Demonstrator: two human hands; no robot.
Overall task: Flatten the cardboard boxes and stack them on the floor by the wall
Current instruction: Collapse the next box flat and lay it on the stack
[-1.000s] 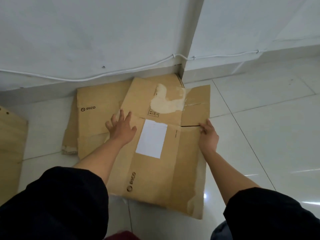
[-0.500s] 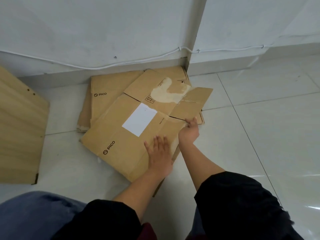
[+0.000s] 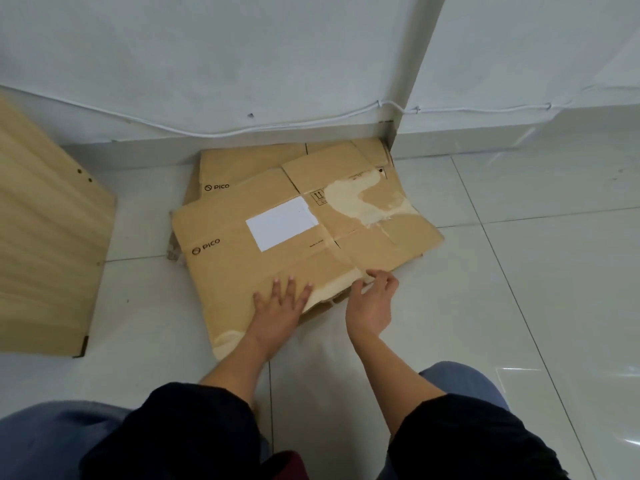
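A flattened brown PICO cardboard box [image 3: 242, 258] with a white label and a torn pale patch lies on the white tiled floor. It rests crooked on top of another flattened PICO box [image 3: 239, 168] that lies against the wall base. My left hand [image 3: 282, 303] presses flat, fingers spread, on the top box's near edge. My right hand [image 3: 372, 299] pinches the near edge of the top box between thumb and fingers, just right of the left hand.
A light wooden panel [image 3: 48, 237] leans at the left. White wall with a cable [image 3: 242, 128] runs behind the boxes, with a wall corner [image 3: 394, 133] at their right. Bare tiles spread to the right. My knees fill the bottom of the view.
The top box has swung round, its label end now lying more level with the wall. Both hands stayed at its near edge, the left hand flat, the right pinching.
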